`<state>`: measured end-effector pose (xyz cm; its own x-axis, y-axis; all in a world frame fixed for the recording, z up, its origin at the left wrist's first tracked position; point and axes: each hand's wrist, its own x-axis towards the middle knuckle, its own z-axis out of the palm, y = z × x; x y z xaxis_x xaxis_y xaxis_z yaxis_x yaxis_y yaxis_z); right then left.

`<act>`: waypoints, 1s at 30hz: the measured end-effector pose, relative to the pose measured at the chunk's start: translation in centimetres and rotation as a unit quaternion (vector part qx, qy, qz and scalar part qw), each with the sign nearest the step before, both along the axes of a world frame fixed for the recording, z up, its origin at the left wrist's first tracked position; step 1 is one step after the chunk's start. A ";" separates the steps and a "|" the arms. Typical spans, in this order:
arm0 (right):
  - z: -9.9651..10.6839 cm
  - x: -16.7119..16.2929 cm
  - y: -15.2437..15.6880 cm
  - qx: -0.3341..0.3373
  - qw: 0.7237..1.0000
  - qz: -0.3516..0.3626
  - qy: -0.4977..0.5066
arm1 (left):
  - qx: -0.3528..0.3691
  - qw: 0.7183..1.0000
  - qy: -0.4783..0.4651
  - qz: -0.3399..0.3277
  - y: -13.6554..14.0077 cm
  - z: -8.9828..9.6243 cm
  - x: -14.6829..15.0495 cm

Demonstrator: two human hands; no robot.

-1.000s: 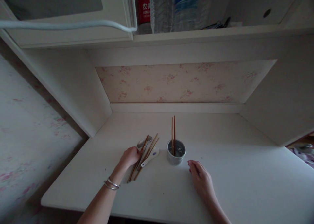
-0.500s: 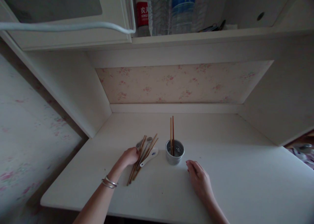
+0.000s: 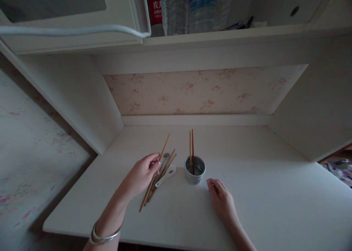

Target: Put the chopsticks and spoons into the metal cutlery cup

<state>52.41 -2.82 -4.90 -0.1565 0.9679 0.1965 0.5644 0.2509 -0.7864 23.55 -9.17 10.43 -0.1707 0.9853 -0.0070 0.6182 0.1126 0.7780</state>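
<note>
My left hand (image 3: 147, 170) pinches a wooden chopstick (image 3: 165, 145), which slants up over a loose pile on the white tabletop. Under it lie more chopsticks (image 3: 171, 159), a metal spoon (image 3: 166, 155) and a white porcelain spoon (image 3: 168, 174) with a small blue mark. Just right of the pile stands a grey metal cup (image 3: 194, 177) with holes in its bottom. Two chopsticks (image 3: 193, 144) lean upright inside it. My right hand (image 3: 221, 198) rests on the table to the cup's right, its fingers curled, with nothing visible in them.
A white tabletop (image 3: 261, 192) spans the space below an overhead shelf (image 3: 220, 37). Plastic bottles (image 3: 202, 11) stand on that shelf. A cabinet door with a pale curved bar (image 3: 82, 32) hangs at upper left. Side panels close in left and right.
My left hand has risen from the pile with a chopstick pinched in it, the stick's top now higher. My right hand stays by the cup. The camera view has shifted slightly.
</note>
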 end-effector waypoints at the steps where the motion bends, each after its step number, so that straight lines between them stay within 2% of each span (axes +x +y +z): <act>1: 0.0 0.0 0.0 0.005 1.000 0.000 -0.004 | 0.004 1.000 -0.024 -0.018 0.2 0.4 0.9; 4: 0.0 -0.1 -0.1 0.011 1.000 0.004 -0.014 | 0.026 0.993 -0.108 -0.032 1.2 1.0 2.9; 8: -0.1 -0.4 -0.2 -0.006 0.999 0.018 -0.046 | 0.098 0.960 -0.263 0.013 2.8 0.9 4.3; 10: -0.2 -0.5 -0.2 -0.014 0.997 0.025 -0.071 | 0.140 0.950 -0.278 0.035 3.5 0.9 4.7; 14: -0.3 -0.5 -0.2 0.013 0.994 0.048 -0.096 | 0.205 0.940 -0.263 0.074 4.5 0.6 5.4; 18: -0.1 -0.5 -0.3 0.018 0.992 0.067 -0.110 | 0.217 0.938 -0.254 0.087 5.4 0.2 5.8; 22: 0.1 -0.5 -0.4 0.015 0.990 0.076 -0.117 | 0.207 0.954 -0.207 0.060 6.3 -0.4 5.9; 30: -0.1 -0.6 -0.6 0.030 0.989 0.072 -0.124 | 0.185 0.981 -0.054 0.009 7.7 -2.3 6.4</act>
<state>51.82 -3.40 -4.96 -0.3429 0.9197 0.1915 0.6923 0.3852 -0.6102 29.95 -1.43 8.16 -0.2055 0.9206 0.3322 0.5308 -0.1803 0.8281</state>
